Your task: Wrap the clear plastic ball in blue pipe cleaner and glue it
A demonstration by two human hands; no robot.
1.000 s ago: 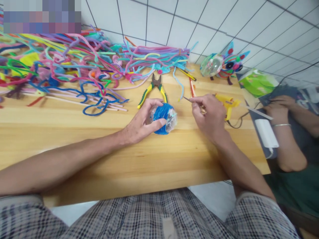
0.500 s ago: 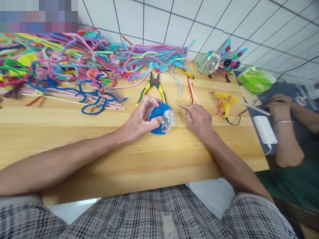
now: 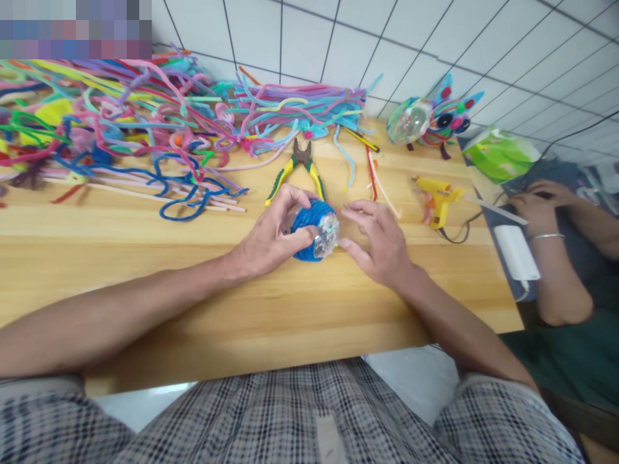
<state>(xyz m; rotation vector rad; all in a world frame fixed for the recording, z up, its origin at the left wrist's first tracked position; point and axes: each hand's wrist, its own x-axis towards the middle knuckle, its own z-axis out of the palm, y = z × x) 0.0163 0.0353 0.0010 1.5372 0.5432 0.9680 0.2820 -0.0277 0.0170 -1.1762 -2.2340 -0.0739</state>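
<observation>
My left hand (image 3: 271, 235) is closed around a clear plastic ball (image 3: 327, 235) wound with blue fuzzy pipe cleaner (image 3: 305, 243). The thumb presses on the near side of the winding, and the ball's bare, shiny end faces right. Just right of that end is my right hand (image 3: 382, 241), with thumb and fingers apart. A tiny dark bit shows by its index fingertip, too small to name. Behind the ball lie yellow-and-green pliers (image 3: 302, 164), their jaws pointing away from me. A red strip (image 3: 372, 174) and a pale strip (image 3: 383, 183) rest beyond my right hand.
Tangled pipe cleaners (image 3: 120, 129) cover the back left, beside a bundle (image 3: 304, 106). At the back right stands a decorated figure (image 3: 445, 122) with a clear ball body. A yellow glue gun (image 3: 439, 196) with a cord lies right, near a co-worker's arm (image 3: 556, 277).
My right hand has moved left towards the ball's bare end, and its pinched fingers have spread apart. More of the pale strip shows. My left hand keeps its hold on the ball.
</observation>
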